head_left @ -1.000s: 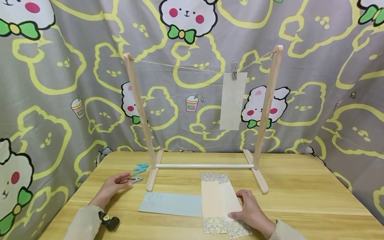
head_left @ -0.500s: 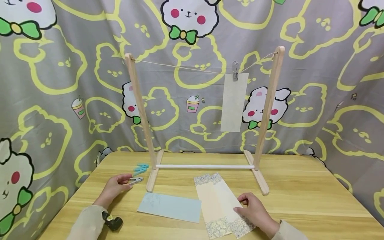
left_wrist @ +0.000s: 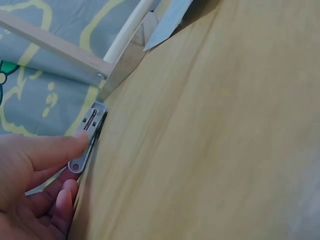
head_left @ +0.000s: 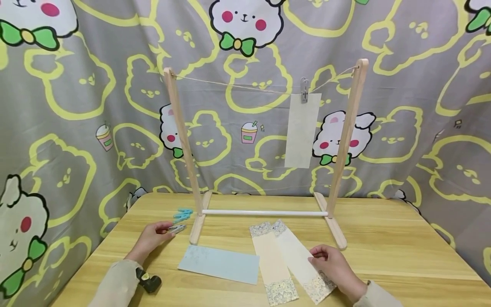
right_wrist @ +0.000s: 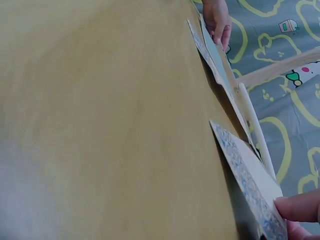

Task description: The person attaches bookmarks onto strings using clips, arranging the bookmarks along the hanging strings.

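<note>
My left hand (head_left: 151,239) pinches one end of a grey clothespin (left_wrist: 90,130) low over the tabletop, thumb on top in the left wrist view. My right hand (head_left: 337,267) pinches the right edge of a white paper strip (head_left: 301,261) with floral bands at its ends. In the right wrist view that strip's patterned end (right_wrist: 245,172) tilts up off the wood under the thumb. Left of it lies a peach paper strip (head_left: 270,256) with similar bands; the two strips fan apart toward me. A light blue paper strip (head_left: 220,264) lies crosswise between my hands.
A wooden rack (head_left: 347,145) with a string (head_left: 230,85) and a white lower rod (head_left: 264,212) stands at the back. A cream paper strip (head_left: 303,132) hangs from the string by a grey clip (head_left: 304,91). Several blue clothespins (head_left: 183,214) lie beside its left foot.
My right hand has drawn the white strip rightward, fanning it away from the peach strip, which has tilted. My left fingers have closed on the grey clothespin. The blue strip has turned slightly.
</note>
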`<state>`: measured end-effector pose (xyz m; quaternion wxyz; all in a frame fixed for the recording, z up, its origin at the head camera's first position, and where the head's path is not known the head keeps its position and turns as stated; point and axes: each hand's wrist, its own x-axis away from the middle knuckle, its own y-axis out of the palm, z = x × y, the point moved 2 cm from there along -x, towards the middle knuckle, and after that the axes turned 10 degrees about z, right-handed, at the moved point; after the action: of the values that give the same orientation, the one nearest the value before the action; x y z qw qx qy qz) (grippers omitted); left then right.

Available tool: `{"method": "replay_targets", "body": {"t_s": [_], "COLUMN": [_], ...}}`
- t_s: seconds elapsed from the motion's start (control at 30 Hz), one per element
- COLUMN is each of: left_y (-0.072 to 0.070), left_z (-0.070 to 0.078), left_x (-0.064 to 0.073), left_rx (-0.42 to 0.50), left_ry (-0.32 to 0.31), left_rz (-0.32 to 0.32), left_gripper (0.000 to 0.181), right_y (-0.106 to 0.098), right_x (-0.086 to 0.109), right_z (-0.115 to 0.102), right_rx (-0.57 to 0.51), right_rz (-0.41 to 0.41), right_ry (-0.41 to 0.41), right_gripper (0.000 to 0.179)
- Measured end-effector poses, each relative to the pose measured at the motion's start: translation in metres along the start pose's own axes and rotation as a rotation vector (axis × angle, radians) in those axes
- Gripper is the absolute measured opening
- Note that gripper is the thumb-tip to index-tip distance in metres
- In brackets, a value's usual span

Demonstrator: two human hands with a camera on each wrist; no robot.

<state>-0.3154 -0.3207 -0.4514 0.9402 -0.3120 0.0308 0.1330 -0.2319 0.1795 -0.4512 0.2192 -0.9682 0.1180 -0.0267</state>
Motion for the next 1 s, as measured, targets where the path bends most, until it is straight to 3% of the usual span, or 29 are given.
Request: {"method": "replay_targets", "body": {"t_s": [0.33, 0.53, 0.8, 1.0], "left_y": [-0.001, -0.006, -0.009, -0.009], "left_z": [0.006, 0.011, 0.022, 0.030], "left_x": [0.004, 0.005, 0.006, 0.008], "left_rx": [0.029, 0.095, 0.153, 0.248], "left_ry": [-0.030, -0.088, -0.112, -0.137], "left_rz": [-0.035, -0.018, 0.007, 0.022], "left_gripper": [0.040, 0.051, 0.056, 0.061], "right_y": [-0.009, -0.014, -0.024, -0.029], "right_x": [-0.006, -0.007, -0.010, -0.014], "right_z": [0.004, 0.003, -0.002, -0.007], "right_rx": [-0.051, -0.032, -0.036, -0.020], "right_rz": [-0.087, -0.064, -0.015, 0.011], "right_ry": [0.013, -0.010, -0.041, -0.061], "right_gripper": [0.022, 0.027, 0.025, 0.027]}}
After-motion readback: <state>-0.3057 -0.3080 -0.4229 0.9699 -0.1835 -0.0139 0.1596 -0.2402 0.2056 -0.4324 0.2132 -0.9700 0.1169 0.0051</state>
